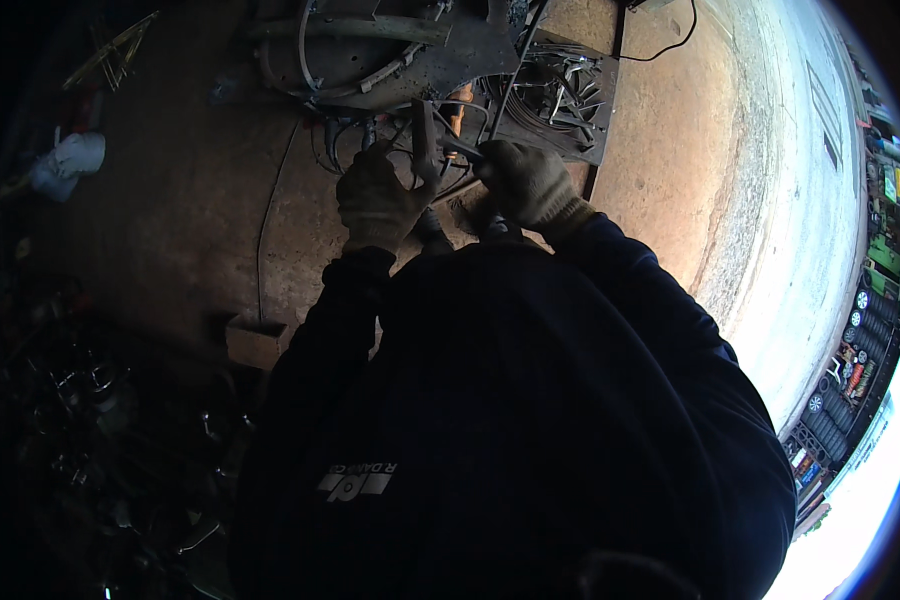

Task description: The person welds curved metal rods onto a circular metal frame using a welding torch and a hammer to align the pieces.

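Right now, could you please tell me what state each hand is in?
Left hand: at a grey metal piece; whether its grip is closed on it cannot be told.
Right hand: closed around a dark handle.

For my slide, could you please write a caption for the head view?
Gloved left hand beside a gloved right hand gripping a hammer-like tool, near an orange handle.

Gloves [532, 182]: rough cloth, looking matt
Bar [425, 140]: metal, showing dull
Orange handle [458, 108]: plastic-like, looking smooth
Jacket [530, 380]: cloth, looking matt
Floor [180, 215]: looking rough, matt
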A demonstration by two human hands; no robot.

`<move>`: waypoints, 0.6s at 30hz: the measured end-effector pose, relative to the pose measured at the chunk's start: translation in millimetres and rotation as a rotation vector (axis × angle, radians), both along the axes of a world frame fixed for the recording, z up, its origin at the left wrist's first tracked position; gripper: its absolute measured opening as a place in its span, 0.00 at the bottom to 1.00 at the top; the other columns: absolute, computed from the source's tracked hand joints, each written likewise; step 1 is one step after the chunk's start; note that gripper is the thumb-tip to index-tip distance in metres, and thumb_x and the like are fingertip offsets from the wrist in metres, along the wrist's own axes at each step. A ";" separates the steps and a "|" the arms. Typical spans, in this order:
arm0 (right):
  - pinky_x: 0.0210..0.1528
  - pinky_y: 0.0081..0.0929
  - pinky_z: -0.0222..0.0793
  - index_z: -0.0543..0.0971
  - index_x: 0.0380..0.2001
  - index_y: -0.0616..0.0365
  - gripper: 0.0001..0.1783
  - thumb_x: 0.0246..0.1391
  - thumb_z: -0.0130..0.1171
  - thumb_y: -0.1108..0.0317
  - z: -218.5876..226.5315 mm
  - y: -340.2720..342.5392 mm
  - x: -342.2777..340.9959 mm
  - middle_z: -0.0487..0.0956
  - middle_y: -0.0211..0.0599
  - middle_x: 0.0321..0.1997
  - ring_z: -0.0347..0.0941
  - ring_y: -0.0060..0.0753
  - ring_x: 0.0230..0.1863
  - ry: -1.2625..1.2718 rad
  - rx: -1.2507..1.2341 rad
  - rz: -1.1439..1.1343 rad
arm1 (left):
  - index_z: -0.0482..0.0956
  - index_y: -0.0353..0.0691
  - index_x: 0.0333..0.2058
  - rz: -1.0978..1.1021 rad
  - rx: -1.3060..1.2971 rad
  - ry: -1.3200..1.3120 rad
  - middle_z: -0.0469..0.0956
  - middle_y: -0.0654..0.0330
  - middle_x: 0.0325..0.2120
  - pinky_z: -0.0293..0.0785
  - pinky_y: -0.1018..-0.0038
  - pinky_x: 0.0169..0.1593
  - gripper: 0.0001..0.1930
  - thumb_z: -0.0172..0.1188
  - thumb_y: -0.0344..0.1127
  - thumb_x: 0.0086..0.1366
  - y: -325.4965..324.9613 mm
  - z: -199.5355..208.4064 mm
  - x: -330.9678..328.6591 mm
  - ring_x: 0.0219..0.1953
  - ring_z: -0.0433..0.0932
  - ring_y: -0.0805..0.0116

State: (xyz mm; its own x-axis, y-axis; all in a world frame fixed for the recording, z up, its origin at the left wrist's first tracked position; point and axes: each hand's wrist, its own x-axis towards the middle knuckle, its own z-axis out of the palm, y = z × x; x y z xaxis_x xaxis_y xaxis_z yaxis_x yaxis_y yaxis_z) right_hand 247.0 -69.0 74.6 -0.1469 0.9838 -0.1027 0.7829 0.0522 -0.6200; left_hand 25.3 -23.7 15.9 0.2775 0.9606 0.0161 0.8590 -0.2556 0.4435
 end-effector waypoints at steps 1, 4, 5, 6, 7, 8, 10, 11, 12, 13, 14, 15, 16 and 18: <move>0.37 0.43 0.75 0.78 0.43 0.56 0.12 0.60 0.58 0.61 -9.9 0.8 2.6 0.81 0.45 0.33 0.80 0.53 0.38 0.001 0.000 -0.028 | 0.71 0.35 0.53 0.013 -0.027 0.002 0.79 0.52 0.40 0.79 0.61 0.47 0.42 0.76 0.57 0.47 1.2 3.5 2.5 0.41 0.82 0.55; 0.39 0.42 0.75 0.77 0.45 0.57 0.14 0.64 0.55 0.59 -25.0 9.5 8.4 0.81 0.48 0.34 0.80 0.53 0.39 0.052 -0.019 -0.070 | 0.71 0.34 0.54 0.011 -0.019 0.008 0.79 0.52 0.39 0.80 0.61 0.46 0.43 0.77 0.57 0.47 3.2 -0.8 0.6 0.40 0.82 0.55; 0.39 0.42 0.75 0.77 0.46 0.57 0.16 0.65 0.54 0.57 -12.4 5.8 4.4 0.81 0.48 0.34 0.81 0.53 0.40 0.108 -0.057 -0.070 | 0.71 0.33 0.53 0.005 0.010 0.002 0.79 0.53 0.39 0.80 0.61 0.46 0.43 0.77 0.57 0.47 -1.4 -3.2 -1.6 0.40 0.82 0.55; 0.40 0.42 0.75 0.77 0.47 0.56 0.17 0.67 0.52 0.55 -5.5 -0.1 0.1 0.81 0.48 0.34 0.81 0.52 0.40 0.163 -0.096 -0.070 | 0.71 0.33 0.53 0.000 0.039 -0.005 0.79 0.53 0.39 0.80 0.61 0.46 0.43 0.77 0.57 0.47 -5.7 -5.5 -3.4 0.40 0.82 0.55; 0.40 0.41 0.74 0.77 0.48 0.57 0.18 0.67 0.51 0.55 -2.0 -3.3 -2.2 0.81 0.49 0.34 0.81 0.52 0.40 0.244 -0.101 -0.098 | 0.71 0.33 0.53 -0.008 0.084 -0.021 0.80 0.53 0.39 0.80 0.61 0.46 0.43 0.77 0.57 0.47 -3.1 -4.9 -1.6 0.40 0.82 0.55; 0.40 0.40 0.74 0.77 0.48 0.59 0.18 0.68 0.50 0.55 0.8 -6.3 -5.2 0.81 0.49 0.34 0.81 0.51 0.39 0.325 -0.106 -0.125 | 0.71 0.32 0.53 -0.021 0.104 -0.005 0.79 0.53 0.39 0.80 0.62 0.46 0.43 0.77 0.57 0.47 -1.2 -4.9 -0.3 0.40 0.82 0.55; 0.40 0.39 0.73 0.77 0.48 0.61 0.20 0.69 0.49 0.54 3.1 -5.5 -7.2 0.80 0.49 0.33 0.80 0.50 0.38 0.455 -0.059 -0.159 | 0.71 0.32 0.53 -0.043 0.136 0.037 0.79 0.53 0.39 0.80 0.62 0.45 0.43 0.76 0.57 0.47 -2.0 -6.5 -0.7 0.40 0.82 0.56; 0.39 0.38 0.73 0.77 0.47 0.62 0.21 0.69 0.49 0.54 5.6 -3.0 -7.3 0.80 0.49 0.33 0.80 0.49 0.37 0.504 -0.006 -0.167 | 0.72 0.33 0.53 -0.035 0.118 0.026 0.79 0.53 0.40 0.80 0.63 0.45 0.43 0.76 0.58 0.48 -3.7 -7.5 -1.3 0.40 0.82 0.57; 0.39 0.38 0.73 0.78 0.47 0.63 0.21 0.69 0.49 0.53 9.0 -1.1 -7.3 0.79 0.48 0.32 0.80 0.48 0.37 0.554 0.048 -0.175 | 0.72 0.34 0.53 -0.028 0.100 0.015 0.78 0.53 0.40 0.80 0.63 0.45 0.42 0.76 0.59 0.48 -5.0 -8.4 -1.2 0.40 0.82 0.58; 0.38 0.36 0.72 0.77 0.47 0.63 0.22 0.68 0.50 0.53 14.7 -0.1 -4.8 0.77 0.47 0.32 0.78 0.48 0.35 0.512 -0.034 -0.215 | 0.73 0.35 0.53 -0.017 0.087 0.000 0.78 0.53 0.40 0.80 0.63 0.45 0.42 0.76 0.59 0.48 -4.6 -9.5 0.0 0.40 0.81 0.58; 0.38 0.37 0.72 0.77 0.47 0.63 0.21 0.68 0.50 0.54 15.0 -1.6 -4.2 0.77 0.48 0.33 0.77 0.48 0.34 0.507 -0.015 -0.215 | 0.72 0.35 0.53 -0.019 0.083 0.018 0.78 0.53 0.40 0.80 0.63 0.45 0.42 0.76 0.59 0.48 -3.5 -11.1 -1.0 0.40 0.81 0.58; 0.38 0.37 0.72 0.76 0.48 0.64 0.21 0.68 0.50 0.54 14.4 -3.4 -3.9 0.76 0.48 0.33 0.77 0.49 0.34 0.502 0.004 -0.215 | 0.72 0.35 0.53 -0.022 0.078 0.037 0.78 0.53 0.40 0.80 0.63 0.45 0.42 0.76 0.59 0.48 -2.1 -12.9 -2.9 0.40 0.81 0.58; 0.37 0.38 0.72 0.76 0.48 0.64 0.21 0.68 0.50 0.54 14.1 -4.6 -3.8 0.76 0.48 0.34 0.77 0.49 0.34 0.497 0.024 -0.219 | 0.72 0.34 0.54 -0.029 0.073 0.055 0.78 0.53 0.40 0.80 0.63 0.44 0.43 0.76 0.59 0.48 -1.1 -12.8 -3.4 0.40 0.81 0.58; 0.38 0.40 0.73 0.76 0.47 0.64 0.22 0.68 0.49 0.54 9.5 -6.3 -4.5 0.76 0.49 0.36 0.77 0.52 0.35 0.415 0.213 -0.063 | 0.72 0.34 0.54 -0.026 0.051 0.012 0.78 0.52 0.41 0.80 0.63 0.45 0.43 0.76 0.59 0.48 -2.4 -11.8 -3.2 0.41 0.81 0.58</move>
State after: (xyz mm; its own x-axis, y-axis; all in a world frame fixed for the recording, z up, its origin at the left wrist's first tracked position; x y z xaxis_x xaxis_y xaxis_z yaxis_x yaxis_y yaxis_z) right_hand 242.5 -75.3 84.1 -0.0727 0.9849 0.1569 0.4768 0.1725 -0.8619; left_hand 22.1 -26.1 4.1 0.3032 0.9509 0.0618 0.8567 -0.3004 0.4192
